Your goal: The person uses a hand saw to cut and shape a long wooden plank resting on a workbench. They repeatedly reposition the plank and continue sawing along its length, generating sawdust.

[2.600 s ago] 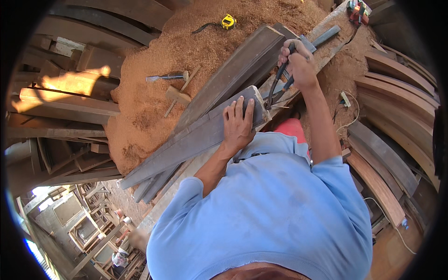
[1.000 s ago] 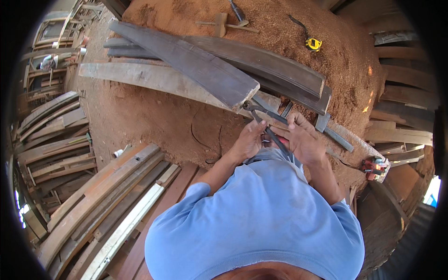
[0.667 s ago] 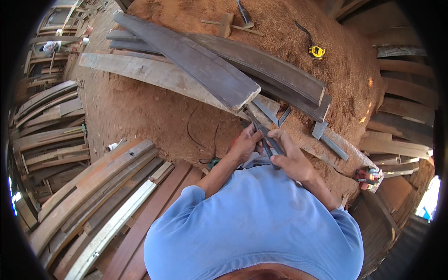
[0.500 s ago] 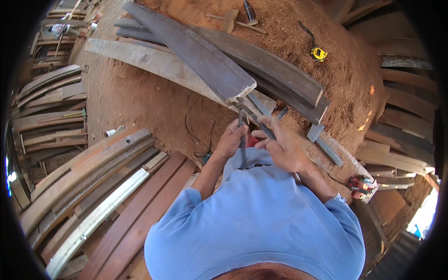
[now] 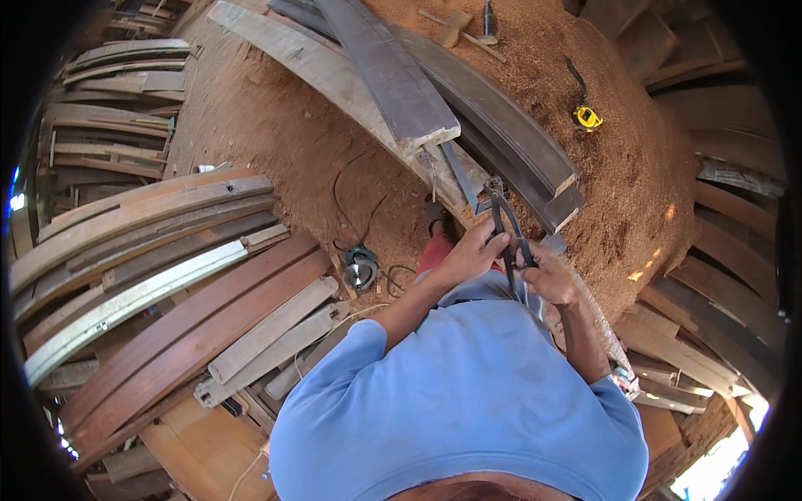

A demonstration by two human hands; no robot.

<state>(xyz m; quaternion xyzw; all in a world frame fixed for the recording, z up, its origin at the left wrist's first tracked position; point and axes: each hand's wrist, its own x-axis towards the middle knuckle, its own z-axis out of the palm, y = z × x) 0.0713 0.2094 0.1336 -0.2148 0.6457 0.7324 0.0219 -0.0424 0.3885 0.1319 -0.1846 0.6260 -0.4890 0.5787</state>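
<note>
I hold a pair of dark metal pincers [image 5: 496, 194] in both hands, jaws pointing away from me. My left hand [image 5: 478, 253] is closed around the left handle, and my right hand [image 5: 549, 274] grips the right one. The jaws are right of the pale cut end of a dark grey board [image 5: 397, 92], apart from it. That board rests across a pale, worn plank [image 5: 301, 67]. Close to the jaws, a bluish metal bar [image 5: 459, 174] sticks out from beneath the board. Whether anything is pinched in the jaws is too small to tell.
Dark moulded boards [image 5: 493, 108] lie right of the grey board. A yellow tape measure [image 5: 587, 118] and a wooden mallet-like tool [image 5: 454, 28] rest on sawdust. A green circular saw [image 5: 360, 269] stands on the ground at left. Stacked reddish planks [image 5: 200, 309] fill the left side.
Both hands and the pincers have moved right, away from the grey board's cut end. My view has shifted, bringing the circular saw and more of the left planks into sight.
</note>
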